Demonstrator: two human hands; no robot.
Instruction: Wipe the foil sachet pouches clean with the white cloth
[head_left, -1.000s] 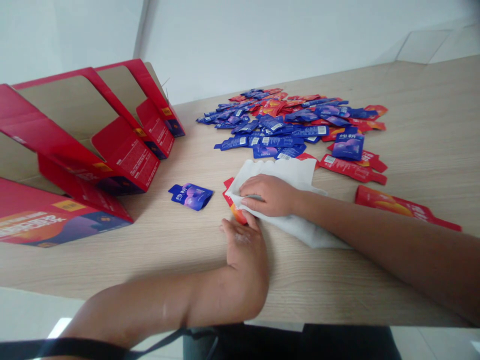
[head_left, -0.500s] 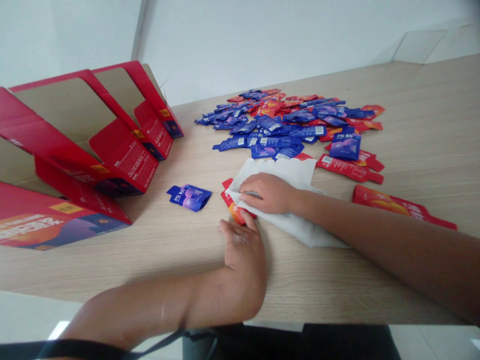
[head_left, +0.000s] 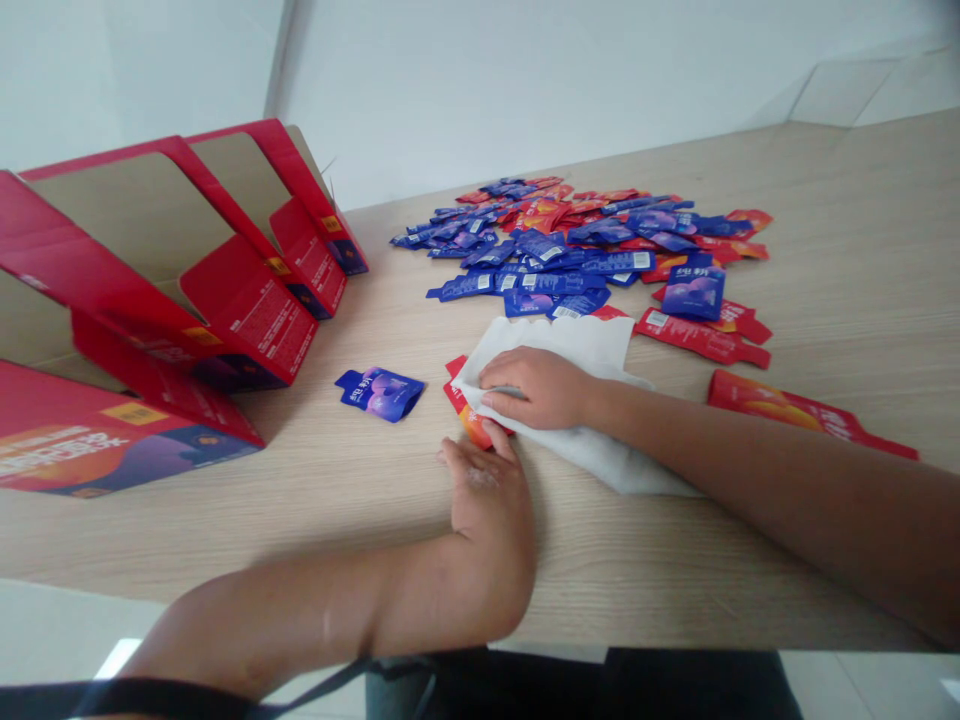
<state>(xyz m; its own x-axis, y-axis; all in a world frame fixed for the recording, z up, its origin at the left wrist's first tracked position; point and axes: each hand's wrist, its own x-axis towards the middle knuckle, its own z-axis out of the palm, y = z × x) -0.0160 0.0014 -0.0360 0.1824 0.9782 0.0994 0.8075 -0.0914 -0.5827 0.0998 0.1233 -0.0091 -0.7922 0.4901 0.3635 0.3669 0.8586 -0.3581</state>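
Note:
A red and orange pouch lies on the table, partly under a white cloth. My right hand presses on the cloth, its fingers closed on a fold. At the pouch's near end is my left hand, fingers apart, with one fingertip touching the pouch and nothing in its grasp. Left of the pouch a blue pouch lies flat by itself. Another red pouch is on the right, partly hidden by my right forearm.
Open red boxes stand in a row on the left of the wooden table. A wide pile of blue and red pouches spreads behind the cloth, near the white wall.

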